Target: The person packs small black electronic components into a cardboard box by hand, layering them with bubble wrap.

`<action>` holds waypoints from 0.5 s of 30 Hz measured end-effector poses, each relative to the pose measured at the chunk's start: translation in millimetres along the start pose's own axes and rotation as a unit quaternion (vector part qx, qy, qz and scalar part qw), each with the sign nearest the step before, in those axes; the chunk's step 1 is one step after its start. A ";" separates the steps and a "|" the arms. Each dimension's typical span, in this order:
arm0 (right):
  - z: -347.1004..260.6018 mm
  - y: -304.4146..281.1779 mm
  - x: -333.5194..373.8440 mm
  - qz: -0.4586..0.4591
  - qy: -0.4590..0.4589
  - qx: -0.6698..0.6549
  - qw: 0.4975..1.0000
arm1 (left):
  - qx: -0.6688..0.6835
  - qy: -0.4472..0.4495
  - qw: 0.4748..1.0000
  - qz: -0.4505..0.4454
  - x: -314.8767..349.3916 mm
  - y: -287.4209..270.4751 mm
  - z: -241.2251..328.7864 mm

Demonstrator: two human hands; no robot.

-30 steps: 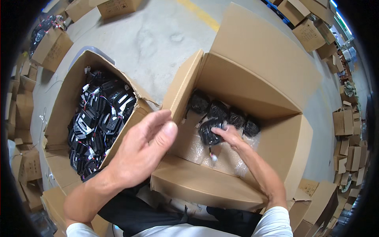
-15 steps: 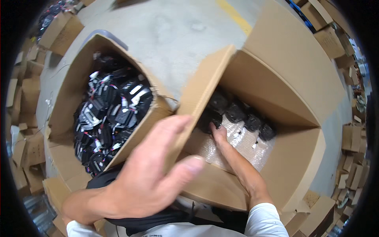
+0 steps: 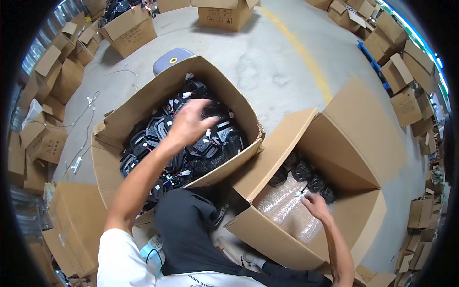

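Observation:
My left hand (image 3: pixel 191 125) hovers over the left cardboard box (image 3: pixel 177 71), fingers apart and nothing in them. Below it, that box is filled with black plastic parts (image 3: pixel 203 147) that have coloured wires and white plugs. Inside the right cardboard box (image 3: pixel 279 241), my right hand (image 3: pixel 317 206) has its fingers curled together at a black cable with a white plug (image 3: pixel 300 193). The hand partly hides what it grips. A row of black wrapped parts (image 3: pixel 302 171) lies along the far side there, on a sheet of clear bubble wrap (image 3: pixel 287 203).
The two boxes stand side by side, with raised flaps (image 3: pixel 356 129) on the right one. Behind the left box is a grey-blue stool (image 3: pixel 173 58). White cords (image 3: pixel 88 124) lie on the floor at left. Stacked cartons (image 3: pixel 406 107) line both sides.
My left hand has moved from near the right box's wall to over the left box. My right hand has shifted along the black parts toward the right. The view has shifted, showing more floor.

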State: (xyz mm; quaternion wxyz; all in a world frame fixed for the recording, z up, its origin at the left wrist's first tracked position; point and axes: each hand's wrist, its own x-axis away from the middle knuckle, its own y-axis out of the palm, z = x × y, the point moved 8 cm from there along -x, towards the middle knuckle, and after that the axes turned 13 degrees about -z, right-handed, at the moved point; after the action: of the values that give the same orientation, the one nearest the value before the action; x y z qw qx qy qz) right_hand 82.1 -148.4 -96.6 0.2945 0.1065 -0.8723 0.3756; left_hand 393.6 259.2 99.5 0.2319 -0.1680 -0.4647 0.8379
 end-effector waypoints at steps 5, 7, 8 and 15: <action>36.1 -13.2 114.1 -0.014 0.111 -0.085 0.990 | -0.166 -0.196 0.959 -0.117 42.6 76.1 -175.7; 48.8 -8.4 146.0 0.013 0.147 -0.097 0.984 | -0.171 -0.164 0.961 -0.144 47.3 76.7 -193.0; 38.5 -6.3 151.5 0.013 0.150 -0.095 0.984 | -0.172 -0.151 0.961 -0.158 46.6 70.2 -199.7; -100.5 -19.2 145.6 0.048 0.021 -0.103 0.993 | 0.420 -0.190 0.860 -0.220 56.1 18.6 -174.2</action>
State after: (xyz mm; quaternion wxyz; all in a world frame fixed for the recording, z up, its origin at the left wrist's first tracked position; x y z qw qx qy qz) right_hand 16.4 -84.5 56.0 0.3036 0.0259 -0.9042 0.2993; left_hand 428.9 403.2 -9.3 0.3658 0.2147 -0.1286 0.8964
